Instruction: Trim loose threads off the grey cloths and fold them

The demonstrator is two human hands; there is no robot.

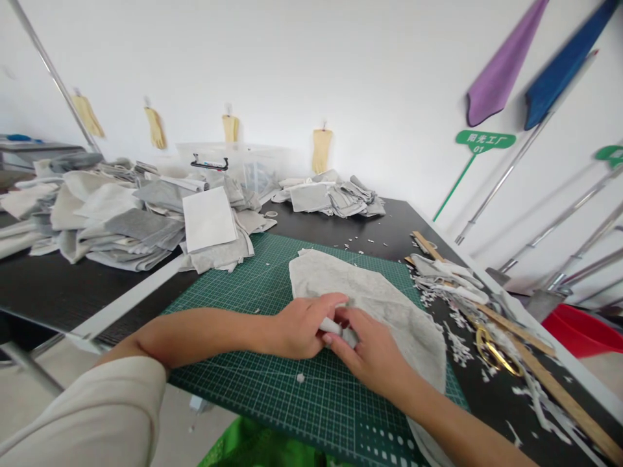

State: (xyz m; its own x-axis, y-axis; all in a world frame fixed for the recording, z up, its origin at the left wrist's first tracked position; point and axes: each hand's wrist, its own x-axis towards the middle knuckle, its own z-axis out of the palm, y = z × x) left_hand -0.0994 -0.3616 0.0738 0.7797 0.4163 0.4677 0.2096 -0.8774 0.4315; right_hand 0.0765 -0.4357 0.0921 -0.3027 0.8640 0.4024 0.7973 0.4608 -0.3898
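A light grey piece of cloth (pixel 370 285) lies across the green cutting mat (pixel 253 389), with its lower end hanging toward the mat's near edge. Over the cloth's near side, my left hand (pixel 304 324) and my right hand (pixel 370 347) meet. Between their fingers they pinch a small rolled or folded part of the grey cloth. Whether that part belongs to the large piece or is a separate scrap is hidden by my fingers. A small white scrap (pixel 300 377) rests on the mat just below my left hand.
Stacked grey cloths (pixel 141 233) and a white sheet (pixel 209 220) stand at left, with another cloth pile (pixel 335 198) behind. At right lie gold-handled scissors (pixel 496 353), wooden rulers (pixel 559 389) and shredded trimmings (pixel 457 344). A clear bin (pixel 263 162) stands against the wall.
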